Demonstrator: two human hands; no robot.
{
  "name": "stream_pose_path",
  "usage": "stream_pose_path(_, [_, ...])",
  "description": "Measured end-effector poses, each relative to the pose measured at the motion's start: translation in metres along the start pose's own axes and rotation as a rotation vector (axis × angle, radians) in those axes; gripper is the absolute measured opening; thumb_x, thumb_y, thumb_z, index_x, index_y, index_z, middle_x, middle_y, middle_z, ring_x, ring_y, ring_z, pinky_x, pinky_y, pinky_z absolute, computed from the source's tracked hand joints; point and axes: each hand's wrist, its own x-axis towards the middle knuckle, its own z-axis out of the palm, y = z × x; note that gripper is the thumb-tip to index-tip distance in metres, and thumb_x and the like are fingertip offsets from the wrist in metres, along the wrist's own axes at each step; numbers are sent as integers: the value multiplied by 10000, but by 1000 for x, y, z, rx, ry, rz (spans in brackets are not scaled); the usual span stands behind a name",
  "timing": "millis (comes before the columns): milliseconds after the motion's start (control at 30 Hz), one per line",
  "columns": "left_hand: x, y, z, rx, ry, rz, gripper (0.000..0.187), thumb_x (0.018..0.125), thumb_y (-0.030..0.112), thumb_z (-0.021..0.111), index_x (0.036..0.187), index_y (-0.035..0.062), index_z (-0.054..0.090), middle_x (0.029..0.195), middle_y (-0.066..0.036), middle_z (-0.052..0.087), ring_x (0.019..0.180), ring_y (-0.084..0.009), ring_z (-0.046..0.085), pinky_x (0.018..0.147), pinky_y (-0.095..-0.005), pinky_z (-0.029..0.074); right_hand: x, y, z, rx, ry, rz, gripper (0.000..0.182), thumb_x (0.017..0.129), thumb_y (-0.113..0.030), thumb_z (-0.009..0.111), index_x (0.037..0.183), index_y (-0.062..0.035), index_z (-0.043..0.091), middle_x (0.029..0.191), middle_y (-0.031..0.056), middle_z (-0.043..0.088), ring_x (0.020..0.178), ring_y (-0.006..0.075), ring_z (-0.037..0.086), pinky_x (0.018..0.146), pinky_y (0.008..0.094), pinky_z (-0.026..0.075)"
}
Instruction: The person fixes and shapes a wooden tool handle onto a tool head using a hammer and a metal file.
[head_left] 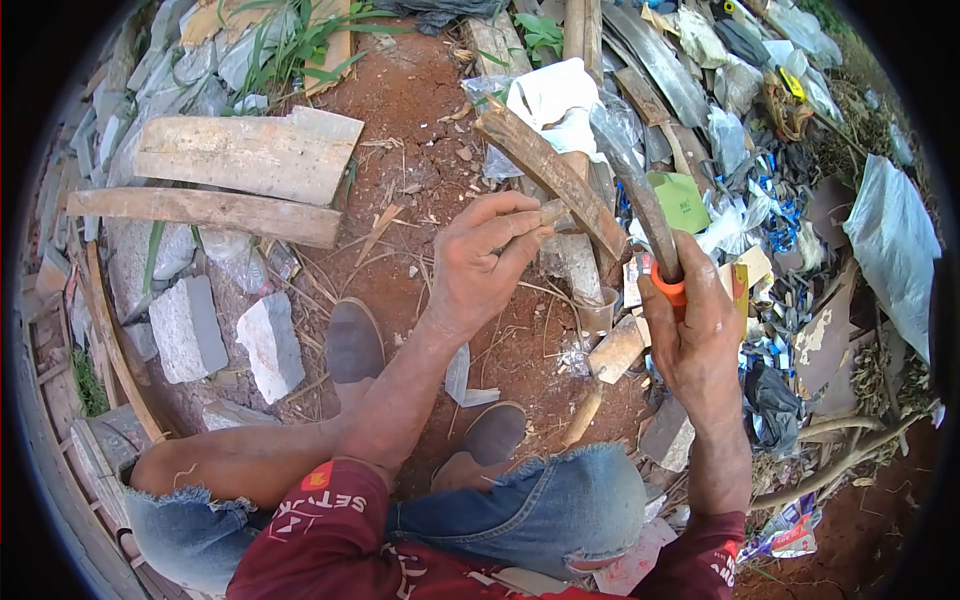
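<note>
My right hand [695,330] is wrapped round the orange handle [667,287] of a machete [640,195]. Its long grey blade points up and away from me, tilted to the left. My left hand [487,255] is closed in a pinch on a small piece of wood [552,211], its end showing at the fingertips. Just beyond those fingertips, a rough brown plank [553,178] slants across the view and overlaps the wood piece. The machete blade lies to the right of this plank.
Two flat boards [250,155] lie at the left, above white block pieces [270,345]. Plastic bags and litter [735,235] cover the ground at the right. A clear cup [597,310] sits by wood scraps [618,350]. My shoes [494,432] are on red soil.
</note>
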Motion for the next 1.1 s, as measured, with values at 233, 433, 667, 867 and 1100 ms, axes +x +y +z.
stream_pose_path(233, [0, 2, -4, 0, -8, -32, 154, 859, -23, 732, 1011, -29, 754, 1064, -119, 703, 918, -163, 679, 776, -275, 532, 10, -5, -20, -453, -416, -51, 554, 873, -45, 716, 1389, -49, 514, 884, 128, 652, 752, 296, 665, 684, 422, 530])
stream_pose_path(433, [1, 0, -2, -50, 15, -7, 152, 856, -31, 730, 1006, -29, 753, 1056, -111, 704, 871, -150, 674, 741, -266, 532, 0, 3, 3, -148, 36, -104, 600, 880, -100, 720, 1434, -124, 491, 910, 123, 623, 688, 292, 656, 592, 407, 541])
stream_pose_path(667, [-1, 0, -5, -7, 6, -27, 152, 857, -31, 734, 1008, -27, 753, 1062, -115, 703, 874, -141, 677, 727, -256, 535, 0, -7, -6, -254, -35, -66, 574, 873, -41, 719, 1410, -56, 519, 884, 131, 641, 737, 263, 662, 625, 385, 519])
stream_pose_path(867, [1, -2, -4, 13, -3, 23, 150, 848, -36, 742, 997, -22, 756, 1053, -118, 712, 882, -146, 684, 734, -259, 541, 4, -7, -3, -353, -221, -96, 589, 864, -14, 722, 1408, 1, 496, 923, 158, 645, 774, 275, 669, 651, 386, 534])
stream_pose_path(1100, [-2, -3, -3, -19, 39, -8, 189, 825, -2, 779, 1012, -13, 753, 1050, -140, 719, 919, -196, 705, 778, -298, 554, -6, -4, 8, -357, -102, -105, 622, 843, -104, 750, 1425, -121, 529, 946, 116, 632, 698, 259, 629, 613, 378, 509])
